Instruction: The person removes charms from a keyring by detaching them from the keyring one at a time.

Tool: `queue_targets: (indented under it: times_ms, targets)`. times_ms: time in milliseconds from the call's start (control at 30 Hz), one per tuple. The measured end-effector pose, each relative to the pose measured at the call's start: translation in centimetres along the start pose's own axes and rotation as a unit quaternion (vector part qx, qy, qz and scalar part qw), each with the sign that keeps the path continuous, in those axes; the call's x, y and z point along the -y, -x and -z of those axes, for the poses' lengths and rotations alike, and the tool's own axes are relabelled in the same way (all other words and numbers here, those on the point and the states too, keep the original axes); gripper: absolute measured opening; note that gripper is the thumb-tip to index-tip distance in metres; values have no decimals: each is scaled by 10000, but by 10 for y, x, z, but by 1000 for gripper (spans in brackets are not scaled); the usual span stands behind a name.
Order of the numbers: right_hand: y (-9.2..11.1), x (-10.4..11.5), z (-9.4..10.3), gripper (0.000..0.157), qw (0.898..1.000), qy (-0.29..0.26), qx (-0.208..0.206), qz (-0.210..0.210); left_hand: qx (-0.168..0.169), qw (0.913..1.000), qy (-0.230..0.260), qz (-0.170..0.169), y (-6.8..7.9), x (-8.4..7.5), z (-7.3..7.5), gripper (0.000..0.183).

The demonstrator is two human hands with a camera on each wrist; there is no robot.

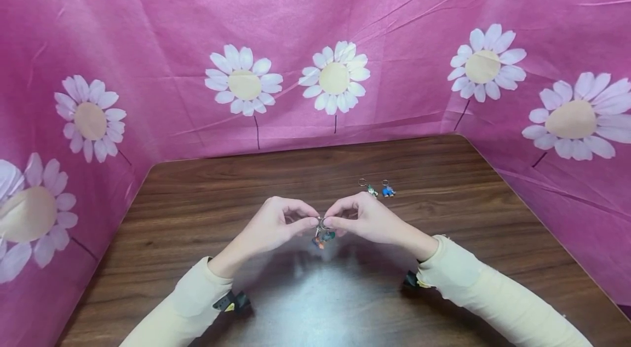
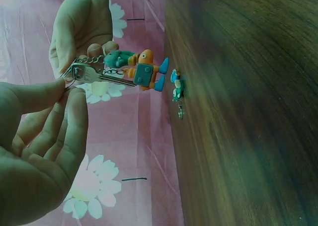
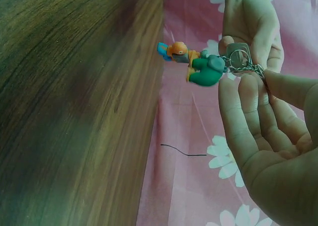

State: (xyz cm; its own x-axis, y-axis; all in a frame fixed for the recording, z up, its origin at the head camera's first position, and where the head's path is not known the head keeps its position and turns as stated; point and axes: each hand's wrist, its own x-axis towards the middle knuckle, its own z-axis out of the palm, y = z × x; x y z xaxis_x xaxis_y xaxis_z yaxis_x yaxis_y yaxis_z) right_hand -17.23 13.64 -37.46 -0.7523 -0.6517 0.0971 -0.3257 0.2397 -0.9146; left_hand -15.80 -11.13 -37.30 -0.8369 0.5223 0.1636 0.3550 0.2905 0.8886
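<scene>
Both hands meet above the middle of the table. My left hand (image 1: 277,226) pinches a metal key ring between thumb and fingertips. From the joined rings hang a silver key (image 2: 110,78) and an orange figurine keychain (image 2: 144,73) with blue feet. My right hand (image 1: 368,220) pinches a ring whose chain carries a green figurine keychain (image 3: 207,71). The rings touch or overlap between the fingertips; whether they are linked I cannot tell. The figurines dangle close together in the air, and fingertips partly hide the rings.
Beyond the right hand, a green-and-white figurine keychain (image 1: 372,191) and a blue figurine keychain (image 1: 388,191) lie on the brown wooden table (image 1: 207,194). Pink cloth (image 1: 291,2) with daisies stands around the table's back and sides.
</scene>
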Motion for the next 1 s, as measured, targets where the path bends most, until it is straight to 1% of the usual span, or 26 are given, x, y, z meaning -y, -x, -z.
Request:
queue_targets:
  times_ms: [133, 267, 400, 567, 633, 700, 833, 933, 1000]
  targets:
    - [-1, 0, -1, 11, 9999, -38, 57, 84, 31, 9999, -97, 39, -1, 0, -1, 5]
    - [-1, 0, -1, 11, 9999, -40, 52, 116, 24, 10000, -46, 25, -1, 1, -4, 4]
    - [-1, 0, -2, 11, 9998, -7, 22, 172, -44, 10000, -55, 63, -1, 1, -6, 6]
    - [-2, -1, -2, 11, 9997, 3, -106, 236, -237, 9996, -35, 131, -3, -2, -7, 5]
    - [-2, -1, -2, 11, 9995, -24, -175, 246, -301, 9992, 161, 193, -3, -2, -8, 6]
    - [-2, -1, -2, 10, 9993, -66, -256, 255, -342, 9979, 456, 312, -4, -2, -8, 8]
    - [-2, -1, -2, 9, 9985, 63, -472, 252, -320, 9920, 1092, 552, -6, -1, -7, 15]
    - [-2, -2, -1, 8, 9979, 218, -574, 230, -172, 9905, 1239, 568, -6, 1, -6, 17]
    - [-1, -3, 0, 8, 9980, 179, -565, 204, -63, 9921, 1142, 507, -5, 1, -5, 17]
